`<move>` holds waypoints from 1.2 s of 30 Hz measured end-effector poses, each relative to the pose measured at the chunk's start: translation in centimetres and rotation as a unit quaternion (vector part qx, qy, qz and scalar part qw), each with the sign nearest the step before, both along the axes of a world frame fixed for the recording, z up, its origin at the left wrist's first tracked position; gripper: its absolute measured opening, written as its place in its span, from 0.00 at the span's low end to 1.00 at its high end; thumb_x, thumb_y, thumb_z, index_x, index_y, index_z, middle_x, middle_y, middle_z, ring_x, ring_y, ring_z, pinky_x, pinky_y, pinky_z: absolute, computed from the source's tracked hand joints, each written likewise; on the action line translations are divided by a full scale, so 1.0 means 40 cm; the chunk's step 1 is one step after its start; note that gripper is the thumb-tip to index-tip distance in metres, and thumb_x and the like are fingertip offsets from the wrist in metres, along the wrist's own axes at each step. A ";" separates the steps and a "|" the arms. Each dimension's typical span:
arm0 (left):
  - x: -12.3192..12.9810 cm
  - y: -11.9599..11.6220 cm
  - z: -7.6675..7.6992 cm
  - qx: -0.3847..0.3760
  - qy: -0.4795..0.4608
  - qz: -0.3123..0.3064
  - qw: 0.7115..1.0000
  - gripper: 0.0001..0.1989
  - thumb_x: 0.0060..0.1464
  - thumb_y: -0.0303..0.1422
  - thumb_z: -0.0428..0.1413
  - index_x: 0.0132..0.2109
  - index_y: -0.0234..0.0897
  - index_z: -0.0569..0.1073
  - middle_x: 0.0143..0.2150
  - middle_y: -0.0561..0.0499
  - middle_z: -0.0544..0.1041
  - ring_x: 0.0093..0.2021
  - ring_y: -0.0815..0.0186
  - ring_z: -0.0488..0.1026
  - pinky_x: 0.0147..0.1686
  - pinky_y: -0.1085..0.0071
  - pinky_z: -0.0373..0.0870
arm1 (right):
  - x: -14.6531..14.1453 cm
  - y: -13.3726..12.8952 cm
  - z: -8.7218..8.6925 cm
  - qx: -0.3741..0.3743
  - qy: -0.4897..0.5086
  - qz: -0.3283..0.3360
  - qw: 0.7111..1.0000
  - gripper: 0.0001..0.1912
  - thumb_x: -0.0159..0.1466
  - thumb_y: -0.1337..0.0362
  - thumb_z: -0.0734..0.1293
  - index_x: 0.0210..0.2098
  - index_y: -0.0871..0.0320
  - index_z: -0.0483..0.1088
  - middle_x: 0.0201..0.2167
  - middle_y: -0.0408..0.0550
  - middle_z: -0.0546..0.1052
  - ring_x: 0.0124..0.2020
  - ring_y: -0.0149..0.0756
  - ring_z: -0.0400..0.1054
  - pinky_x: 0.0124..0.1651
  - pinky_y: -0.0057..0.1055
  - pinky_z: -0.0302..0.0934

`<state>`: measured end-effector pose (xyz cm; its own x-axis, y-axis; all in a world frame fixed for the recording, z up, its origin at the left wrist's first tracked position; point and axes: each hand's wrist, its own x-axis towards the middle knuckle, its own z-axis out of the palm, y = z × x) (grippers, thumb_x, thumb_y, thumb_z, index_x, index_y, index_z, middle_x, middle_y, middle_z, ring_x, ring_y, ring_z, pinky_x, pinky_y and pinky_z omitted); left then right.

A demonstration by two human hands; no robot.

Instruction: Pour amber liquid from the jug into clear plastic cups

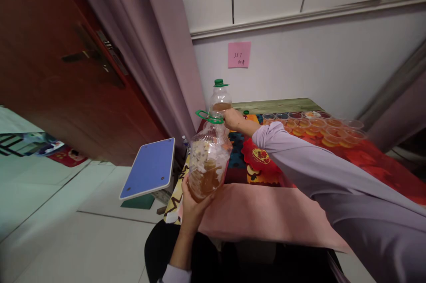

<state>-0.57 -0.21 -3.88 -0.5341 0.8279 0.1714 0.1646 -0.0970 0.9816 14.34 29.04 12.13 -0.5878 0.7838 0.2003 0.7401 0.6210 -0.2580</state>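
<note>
My left hand (195, 205) is wrapped round the lower part of a large clear plastic jug (210, 176) at the table's near left corner. Brown liquid fills its lower part, its neck has a green carry handle, and no cap shows on it. My right hand (234, 119) is curled closed beside the jug's neck, in front of a second jug (220, 96). That one stands farther back, with brown liquid and a green cap on top. The right fingertips are hidden, so what they hold cannot be made out. A loose green cap (246, 112) lies behind my right hand.
Several clear plastic cups (333, 134), many with amber liquid, are grouped on the right of the table under my right sleeve. A pink cloth (259, 212) covers the table's front edge. To the left are a blue-topped folding stand (149, 167) and a brown door (66, 52).
</note>
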 end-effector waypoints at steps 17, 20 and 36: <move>-0.010 0.000 -0.008 -0.026 0.006 0.010 1.000 0.65 0.34 0.49 0.80 0.75 0.42 0.59 0.71 0.35 0.72 0.73 0.41 0.70 0.75 0.43 0.63 | 0.209 -0.042 0.066 0.144 0.231 0.027 0.962 0.08 0.71 0.65 0.71 0.45 0.56 0.84 0.42 0.51 0.86 0.41 0.40 0.75 0.46 0.34 0.63; -0.009 0.002 -0.005 -0.023 0.009 0.007 1.000 0.62 0.35 0.48 0.80 0.74 0.42 0.61 0.70 0.36 0.73 0.71 0.41 0.73 0.73 0.42 0.66 | 0.335 -0.108 -0.026 0.130 0.174 0.022 0.976 0.08 0.71 0.65 0.70 0.44 0.55 0.84 0.40 0.51 0.86 0.39 0.42 0.76 0.42 0.33 0.61; -0.010 0.007 -0.007 -0.045 0.033 0.018 0.998 0.62 0.37 0.50 0.79 0.74 0.43 0.59 0.72 0.35 0.72 0.71 0.42 0.73 0.74 0.41 0.66 | 0.486 -0.190 -0.305 -0.005 0.017 -0.046 0.999 0.13 0.75 0.66 0.67 0.51 0.54 0.84 0.54 0.55 0.86 0.46 0.43 0.81 0.44 0.33 0.71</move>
